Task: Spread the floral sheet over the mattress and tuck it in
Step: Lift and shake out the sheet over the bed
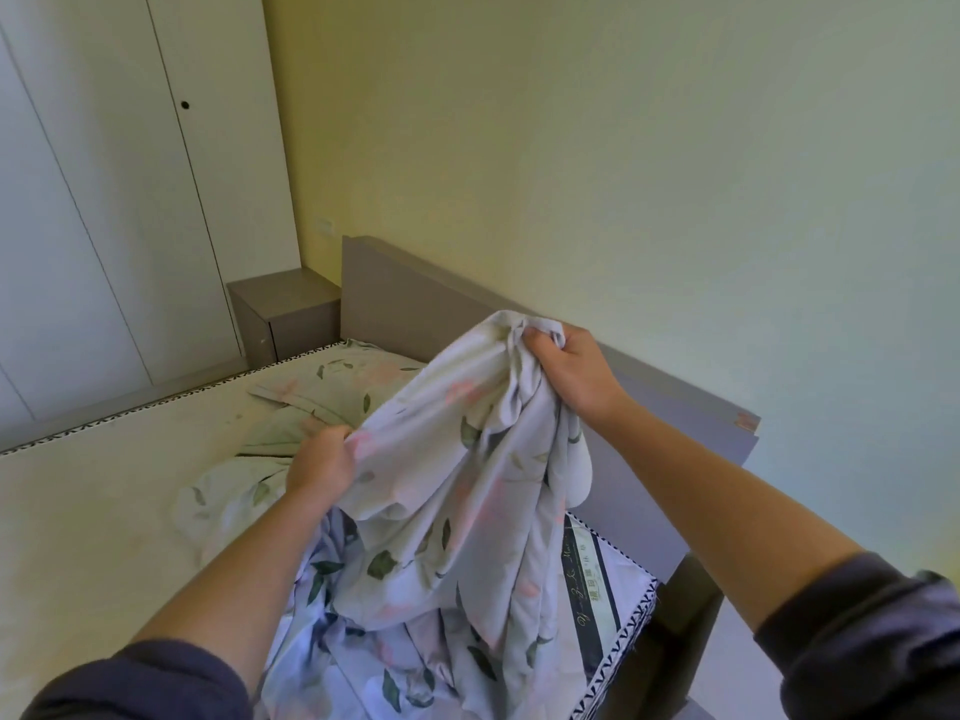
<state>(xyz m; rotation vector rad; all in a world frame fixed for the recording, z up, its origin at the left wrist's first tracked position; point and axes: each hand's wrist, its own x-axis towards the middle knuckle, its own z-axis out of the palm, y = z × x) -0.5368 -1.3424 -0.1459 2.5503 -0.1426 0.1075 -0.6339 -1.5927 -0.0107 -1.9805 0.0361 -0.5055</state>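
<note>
We hold the floral sheet [457, 511] bunched above the mattress [104, 511], at its corner by the headboard [415, 293]. Our right hand [566, 371] is up high, fingers curled tight round a gathered wad. Our left hand [322, 459] is lower, fingers closed on a fold. The rest of the sheet lies crumpled across the mattress toward its far edge.

Left hand [319, 462] and right hand [566, 371] clenched, right higher.

Floral sheet [457, 491] bunched, lifted over bare mattress [104, 501]
</note>
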